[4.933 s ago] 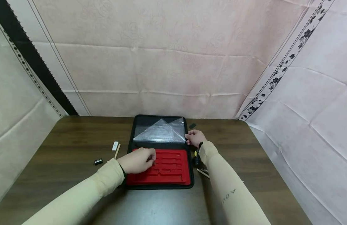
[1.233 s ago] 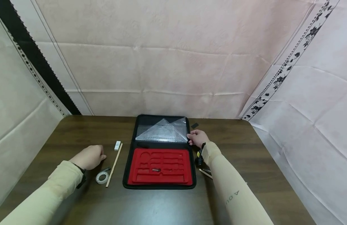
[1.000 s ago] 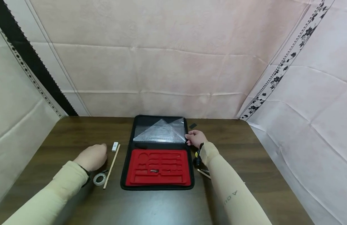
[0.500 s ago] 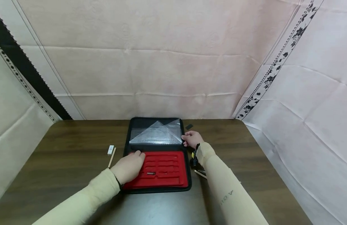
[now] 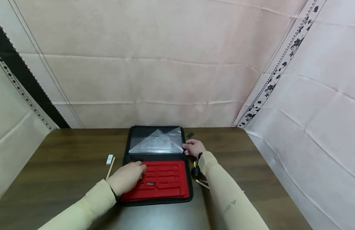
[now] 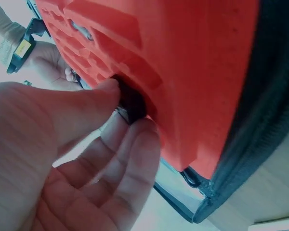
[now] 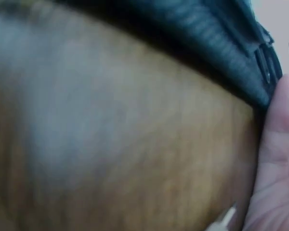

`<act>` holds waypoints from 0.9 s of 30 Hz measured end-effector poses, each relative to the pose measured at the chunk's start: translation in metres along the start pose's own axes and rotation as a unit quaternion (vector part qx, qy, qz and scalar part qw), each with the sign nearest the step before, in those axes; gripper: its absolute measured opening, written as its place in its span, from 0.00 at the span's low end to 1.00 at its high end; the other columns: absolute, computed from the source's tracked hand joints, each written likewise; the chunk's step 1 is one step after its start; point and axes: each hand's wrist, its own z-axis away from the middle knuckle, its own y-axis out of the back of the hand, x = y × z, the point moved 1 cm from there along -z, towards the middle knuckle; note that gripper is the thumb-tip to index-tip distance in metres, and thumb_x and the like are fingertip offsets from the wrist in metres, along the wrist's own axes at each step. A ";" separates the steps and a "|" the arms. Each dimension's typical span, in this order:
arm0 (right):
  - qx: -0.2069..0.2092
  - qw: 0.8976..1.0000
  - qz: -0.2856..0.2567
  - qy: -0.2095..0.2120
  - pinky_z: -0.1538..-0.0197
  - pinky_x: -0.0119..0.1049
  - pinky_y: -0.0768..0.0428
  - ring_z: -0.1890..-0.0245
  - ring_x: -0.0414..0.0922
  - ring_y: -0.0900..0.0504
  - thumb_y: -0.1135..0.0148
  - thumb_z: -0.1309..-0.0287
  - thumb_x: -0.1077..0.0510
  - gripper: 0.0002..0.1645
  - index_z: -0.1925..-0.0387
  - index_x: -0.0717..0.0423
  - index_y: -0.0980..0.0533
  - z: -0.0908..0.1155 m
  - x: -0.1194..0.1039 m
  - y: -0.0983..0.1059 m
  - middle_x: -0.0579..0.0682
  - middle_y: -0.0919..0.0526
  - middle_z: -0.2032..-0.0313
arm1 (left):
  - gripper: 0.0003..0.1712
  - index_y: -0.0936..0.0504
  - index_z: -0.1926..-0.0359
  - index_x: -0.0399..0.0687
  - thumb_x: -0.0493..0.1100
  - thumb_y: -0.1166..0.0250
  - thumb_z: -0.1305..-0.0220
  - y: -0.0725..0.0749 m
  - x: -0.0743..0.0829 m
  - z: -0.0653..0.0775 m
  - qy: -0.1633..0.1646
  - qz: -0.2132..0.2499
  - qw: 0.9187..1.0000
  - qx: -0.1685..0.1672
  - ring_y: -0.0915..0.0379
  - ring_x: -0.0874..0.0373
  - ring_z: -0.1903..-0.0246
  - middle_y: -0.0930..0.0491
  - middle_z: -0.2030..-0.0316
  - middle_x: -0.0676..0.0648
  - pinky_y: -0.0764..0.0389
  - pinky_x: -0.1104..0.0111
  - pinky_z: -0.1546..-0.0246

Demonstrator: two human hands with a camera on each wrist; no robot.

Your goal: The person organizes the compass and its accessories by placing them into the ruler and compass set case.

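An open black zip case (image 5: 191, 193) with a red moulded insert (image 5: 173, 193) lies on the table. My left hand (image 5: 127, 177) reaches over the insert's left side. In the left wrist view, its thumb and fingers pinch a small black block (image 6: 131, 102) with a shiny side, right at a recess. One small metal piece (image 5: 151, 184) sits in another recess. My right hand (image 5: 193, 147) grips the right edge of the case lid (image 5: 154, 128) between thumb and fingers. Clear triangular plastic (image 5: 157, 143) covers much of the lid's inside.
Left of the case lie a white eraser-like block (image 5: 109, 159) and a thin wooden stick (image 5: 110, 167). Beside my right wrist are a dark item with a yellow mark (image 5: 195, 171) and another stick (image 5: 202, 184). A small dark flat piece (image 5: 190, 135) lies behind.
My left hand left the insert, went to the table at left, and came back over the insert. The black piece there is gone; the metal piece shows in its recess. My right hand stayed.
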 end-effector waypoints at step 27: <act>-0.012 0.976 0.216 0.011 0.62 0.40 0.22 0.66 0.48 0.21 0.28 0.47 0.52 0.20 0.59 0.62 0.21 0.002 -0.012 0.009 0.54 0.18 0.65 | 0.06 0.23 0.68 0.49 0.37 0.32 0.40 -0.002 -0.021 0.002 0.072 0.080 0.994 0.018 0.33 0.61 0.74 0.29 0.73 0.53 0.25 0.64 0.68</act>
